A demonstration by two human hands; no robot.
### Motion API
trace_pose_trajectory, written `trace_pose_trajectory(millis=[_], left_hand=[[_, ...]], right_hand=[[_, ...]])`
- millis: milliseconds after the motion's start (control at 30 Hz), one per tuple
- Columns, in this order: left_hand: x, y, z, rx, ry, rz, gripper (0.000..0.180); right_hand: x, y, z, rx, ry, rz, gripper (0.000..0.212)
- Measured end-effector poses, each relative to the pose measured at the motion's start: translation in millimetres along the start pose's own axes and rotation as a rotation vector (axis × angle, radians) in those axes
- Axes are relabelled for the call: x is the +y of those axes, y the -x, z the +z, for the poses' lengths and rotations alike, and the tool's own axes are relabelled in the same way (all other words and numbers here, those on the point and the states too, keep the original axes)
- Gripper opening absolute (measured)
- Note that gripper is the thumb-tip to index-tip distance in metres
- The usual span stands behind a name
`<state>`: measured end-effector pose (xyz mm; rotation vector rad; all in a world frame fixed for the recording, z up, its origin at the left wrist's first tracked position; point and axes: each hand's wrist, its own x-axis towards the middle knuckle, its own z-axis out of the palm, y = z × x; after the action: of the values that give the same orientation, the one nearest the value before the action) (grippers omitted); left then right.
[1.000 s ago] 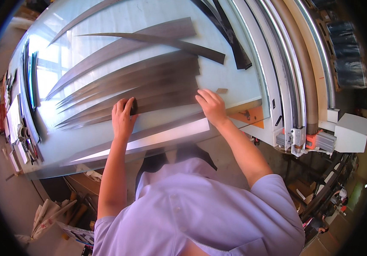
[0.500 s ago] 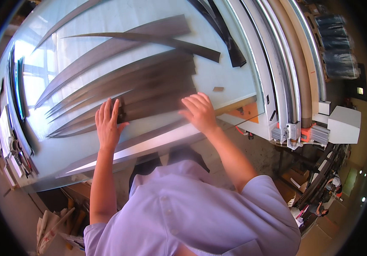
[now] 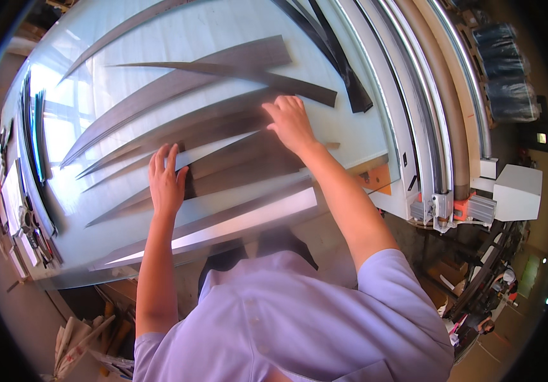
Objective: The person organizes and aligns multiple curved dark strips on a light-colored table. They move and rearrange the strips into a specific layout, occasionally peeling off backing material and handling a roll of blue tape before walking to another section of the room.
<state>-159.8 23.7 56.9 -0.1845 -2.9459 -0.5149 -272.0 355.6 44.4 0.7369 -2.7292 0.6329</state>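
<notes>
Long dark brown-grey tapered strips lie fanned on the glass-like table. Near me they form two groups: an upper strip bundle (image 3: 223, 116) and a lower strip bundle (image 3: 242, 162), with pale table showing between them. My left hand (image 3: 167, 180) rests over the left part of these strips, fingers spread, holding nothing visible. A small black patch (image 3: 189, 184) shows beside its thumb; I cannot tell what it is. My right hand (image 3: 292, 125) is over the right ends of the upper bundle, fingers stretched and thumb apart. Whether it presses on the strips is unclear.
Farther up, more strips (image 3: 178, 95) lie crossed, and black strips (image 3: 350, 89) lie near a long machine rail (image 3: 439, 127) on the right. A pale, shiny strip (image 3: 248, 223) runs along the near table edge. Scissors (image 3: 28, 219) and other tools sit at far left.
My right hand has moved up and slightly left, away from the near strips. The strip stack has parted into two groups. My left hand has barely shifted; the whole view has moved slightly.
</notes>
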Motion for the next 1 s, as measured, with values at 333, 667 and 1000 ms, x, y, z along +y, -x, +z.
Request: trace_pose_trajectory(millis=[333,667,1000], left_hand=[[-7,-18,-46,-0.343,0.193,-0.085,0.056],[5,-1,-31,-0.184,0.007,-0.032,0.065],[-1,-44,-2,0.087,-0.118,0.101,0.049]], right_hand=[[-7,8,-50,-0.37,-0.593,0.276,0.017],[10,-10,-5,-0.005,-0.07,-0.066,0.028],[10,5,-17,0.193,-0.062,-0.276,0.017]])
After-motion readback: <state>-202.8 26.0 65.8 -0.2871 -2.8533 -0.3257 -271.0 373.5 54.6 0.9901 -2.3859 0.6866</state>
